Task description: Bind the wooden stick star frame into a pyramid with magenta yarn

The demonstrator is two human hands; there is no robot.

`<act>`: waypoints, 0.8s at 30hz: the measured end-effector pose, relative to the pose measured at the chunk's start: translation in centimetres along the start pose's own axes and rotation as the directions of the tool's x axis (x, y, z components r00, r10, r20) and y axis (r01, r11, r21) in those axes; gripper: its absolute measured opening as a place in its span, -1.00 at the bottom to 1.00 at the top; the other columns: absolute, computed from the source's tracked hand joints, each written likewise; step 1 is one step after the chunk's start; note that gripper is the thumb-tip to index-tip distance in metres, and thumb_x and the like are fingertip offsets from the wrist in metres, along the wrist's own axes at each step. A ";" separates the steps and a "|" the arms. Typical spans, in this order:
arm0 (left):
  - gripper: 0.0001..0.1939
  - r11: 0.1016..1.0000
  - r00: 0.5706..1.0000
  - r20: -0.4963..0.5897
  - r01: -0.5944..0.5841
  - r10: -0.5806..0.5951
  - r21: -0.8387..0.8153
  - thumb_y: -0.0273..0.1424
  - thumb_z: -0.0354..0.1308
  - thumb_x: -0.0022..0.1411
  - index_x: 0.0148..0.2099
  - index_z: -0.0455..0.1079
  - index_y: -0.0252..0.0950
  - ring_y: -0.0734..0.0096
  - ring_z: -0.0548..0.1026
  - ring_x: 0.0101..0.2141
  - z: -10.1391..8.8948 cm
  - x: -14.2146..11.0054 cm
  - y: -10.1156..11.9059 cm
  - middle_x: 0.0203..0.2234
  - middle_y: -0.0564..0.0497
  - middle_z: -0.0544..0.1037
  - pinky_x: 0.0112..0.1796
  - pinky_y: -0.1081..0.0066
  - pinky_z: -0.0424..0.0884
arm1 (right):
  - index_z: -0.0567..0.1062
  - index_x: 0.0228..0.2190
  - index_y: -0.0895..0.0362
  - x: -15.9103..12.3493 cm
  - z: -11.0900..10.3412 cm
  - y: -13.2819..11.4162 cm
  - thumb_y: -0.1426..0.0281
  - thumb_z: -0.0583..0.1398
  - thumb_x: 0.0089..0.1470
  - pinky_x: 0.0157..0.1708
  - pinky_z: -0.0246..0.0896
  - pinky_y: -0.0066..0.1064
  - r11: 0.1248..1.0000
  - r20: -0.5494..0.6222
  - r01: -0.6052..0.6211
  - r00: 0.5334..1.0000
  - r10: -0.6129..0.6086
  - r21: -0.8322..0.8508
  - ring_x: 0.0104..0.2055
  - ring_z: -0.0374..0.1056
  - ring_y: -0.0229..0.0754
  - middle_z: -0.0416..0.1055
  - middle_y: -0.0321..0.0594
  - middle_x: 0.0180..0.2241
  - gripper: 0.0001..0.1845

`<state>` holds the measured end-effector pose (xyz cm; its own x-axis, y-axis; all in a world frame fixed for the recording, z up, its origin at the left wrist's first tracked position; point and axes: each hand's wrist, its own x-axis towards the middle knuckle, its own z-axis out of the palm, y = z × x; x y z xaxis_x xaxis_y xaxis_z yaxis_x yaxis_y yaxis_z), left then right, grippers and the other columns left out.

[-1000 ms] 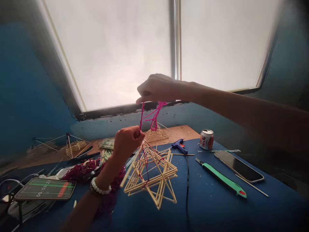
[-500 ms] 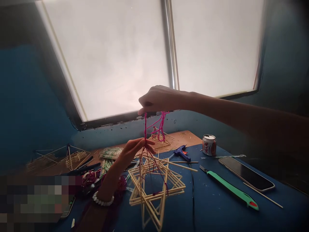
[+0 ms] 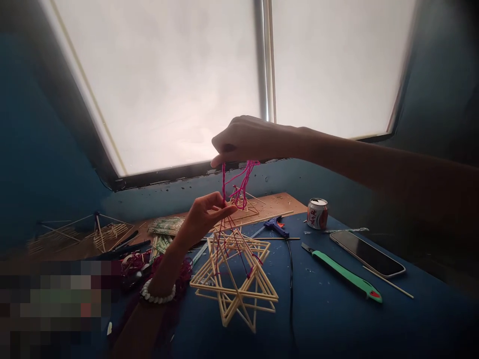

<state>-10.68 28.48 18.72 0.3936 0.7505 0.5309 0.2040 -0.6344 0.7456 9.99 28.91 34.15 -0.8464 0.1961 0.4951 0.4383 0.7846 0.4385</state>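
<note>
In the head view, I see the right hand [image 3: 247,142] pinched tight on pink yarn [image 3: 223,184] in the middle of the frame, and the left hand [image 3: 204,219] half open beside it; I cannot tell if it grips. A stick star [image 3: 234,281] hangs low over the blue table [image 3: 337,314], so a slip could drop it and snap its thin sticks.
</note>
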 end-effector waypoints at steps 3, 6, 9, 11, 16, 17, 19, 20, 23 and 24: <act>-0.71 0.999 0.962 0.272 -0.041 0.039 0.002 -0.18 0.11 0.40 -0.08 0.53 -0.26 0.36 0.57 -0.13 -1.3 0.2 0.1 -0.19 -0.07 0.64 -0.02 0.33 0.45 | 0.07 -0.60 0.16 -0.1 -0.5 -0.5 0.14 0.21 0.26 -0.48 -0.30 -0.39 0.999 0.054 -0.041 0.998 0.042 -0.012 -0.54 -0.28 -0.39 -0.14 -0.48 -0.66 -0.42; -0.62 0.997 0.898 0.433 -0.055 0.076 -0.063 -0.24 -0.05 0.49 0.14 0.48 -0.24 0.28 0.52 0.07 -2.1 0.4 -0.3 0.01 -0.12 0.60 0.17 0.25 0.33 | 0.08 -0.60 0.16 -0.3 -0.6 -0.6 0.14 0.20 0.27 -0.49 -0.29 -0.39 0.999 0.086 -0.049 0.995 0.051 -0.022 -0.54 -0.26 -0.38 -0.12 -0.48 -0.66 -0.42; -0.60 0.994 0.817 0.571 -0.020 0.079 -0.109 -0.27 -0.06 0.49 0.20 0.45 -0.24 0.22 0.51 0.10 -2.5 0.7 -1.2 0.02 -0.14 0.60 0.17 0.22 0.34 | 0.10 -0.60 0.16 -0.4 -0.4 -0.6 0.11 0.19 0.27 -0.48 -0.28 -0.38 0.999 0.100 -0.044 0.994 0.046 -0.022 -0.54 -0.24 -0.38 -0.09 -0.48 -0.66 -0.43; -0.62 0.993 0.782 0.619 0.006 0.068 -0.117 -0.26 -0.02 0.48 0.15 0.50 -0.25 0.22 0.55 0.04 -2.6 0.8 -1.9 -0.03 -0.15 0.63 0.11 0.24 0.40 | 0.09 -0.60 0.15 -0.4 -0.2 -0.5 0.11 0.19 0.27 -0.46 -0.29 -0.37 0.998 0.110 -0.057 0.992 0.060 -0.029 -0.53 -0.26 -0.37 -0.12 -0.48 -0.66 -0.42; -0.73 0.984 0.828 0.557 0.049 0.056 -0.171 -0.26 0.23 0.32 -0.03 0.61 -0.26 0.22 0.64 -0.14 -3.1 0.5 -3.1 -0.20 -0.15 0.69 -0.06 0.30 0.53 | 0.15 -0.62 0.15 -0.2 0.5 0.0 0.12 0.22 0.23 -0.42 -0.28 -0.37 0.993 0.111 -0.117 0.987 0.115 0.017 -0.51 -0.22 -0.37 -0.11 -0.46 -0.64 -0.44; -0.76 0.984 0.846 0.531 0.060 0.039 -0.169 -0.27 0.26 0.30 -0.07 0.63 -0.26 0.23 0.65 -0.16 -3.2 0.5 -3.2 -0.22 -0.14 0.69 -0.09 0.31 0.55 | 0.18 -0.62 0.16 -0.2 0.6 0.2 0.10 0.22 0.22 -0.41 -0.27 -0.37 0.992 0.102 -0.123 0.988 0.119 0.030 -0.51 -0.19 -0.37 -0.09 -0.46 -0.64 -0.45; -0.80 0.984 0.878 0.479 0.080 0.005 -0.157 -0.29 0.30 0.25 -0.14 0.65 -0.26 0.24 0.66 -0.20 -3.1 0.5 -3.2 -0.25 -0.13 0.69 -0.13 0.32 0.56 | 0.21 -0.62 0.16 -0.2 1.0 0.7 0.08 0.23 0.19 -0.40 -0.25 -0.38 0.990 0.089 -0.131 0.988 0.127 0.047 -0.50 -0.14 -0.36 -0.06 -0.45 -0.64 -0.45; -0.83 0.985 0.891 0.454 0.084 -0.007 -0.151 -0.30 0.33 0.22 -0.19 0.65 -0.26 0.24 0.66 -0.22 -3.1 0.5 -3.1 -0.28 -0.12 0.69 -0.15 0.32 0.57 | 0.22 -0.62 0.16 -0.2 1.1 0.8 0.07 0.23 0.18 -0.40 -0.25 -0.38 0.989 0.089 -0.139 0.987 0.134 0.054 -0.50 -0.13 -0.36 -0.05 -0.44 -0.64 -0.45; -0.87 0.992 0.924 0.383 0.049 -0.002 -0.112 -0.31 0.38 0.15 -0.30 0.64 -0.27 0.25 0.66 -0.28 -2.7 0.5 -2.4 -0.35 -0.08 0.69 -0.23 0.33 0.56 | 0.24 -0.63 0.15 -0.2 1.2 1.0 0.09 0.25 0.17 -0.41 -0.24 -0.37 0.982 0.083 -0.171 0.983 0.164 0.075 -0.50 -0.12 -0.35 -0.01 -0.43 -0.64 -0.47; -0.87 0.997 0.932 0.361 0.019 0.010 -0.078 -0.32 0.40 0.13 -0.33 0.63 -0.27 0.28 0.65 -0.30 -2.5 0.4 -2.0 -0.38 -0.07 0.68 -0.25 0.35 0.54 | 0.24 -0.63 0.15 -0.2 1.2 1.0 0.12 0.26 0.17 -0.41 -0.24 -0.37 0.982 0.075 -0.174 0.983 0.168 0.080 -0.50 -0.13 -0.35 0.00 -0.43 -0.64 -0.48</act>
<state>-13.17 30.50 18.50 0.6927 0.6264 0.3574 0.1406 -0.6034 0.7850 10.24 30.35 33.56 -0.7812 0.3688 0.5036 0.5530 0.7832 0.2842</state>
